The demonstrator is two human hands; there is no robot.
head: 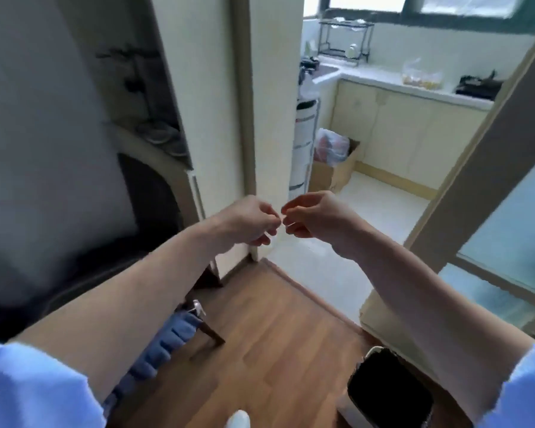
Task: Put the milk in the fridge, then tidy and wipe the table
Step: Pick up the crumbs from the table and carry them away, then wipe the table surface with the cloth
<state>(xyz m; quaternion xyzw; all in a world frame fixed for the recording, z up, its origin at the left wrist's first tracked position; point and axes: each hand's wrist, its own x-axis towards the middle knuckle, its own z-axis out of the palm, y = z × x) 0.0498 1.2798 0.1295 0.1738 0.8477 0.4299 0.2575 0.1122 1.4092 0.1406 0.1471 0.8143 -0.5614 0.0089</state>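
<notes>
Blurred kitchen doorway (383, 186) backs the hands: left hand (250, 220) and right hand (312, 216) curl fingertip-to-fingertip, contents indiscernible.

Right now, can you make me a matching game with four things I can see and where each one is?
Things:
1 cardboard box
2 bin
3 dish rack
4 blue cushion

Places:
A on the chair
B on the wooden floor
C on the kitchen counter
D on the pale kitchen floor

Pairs: 1-D, 2-B, 3-C, 4-A.
</notes>
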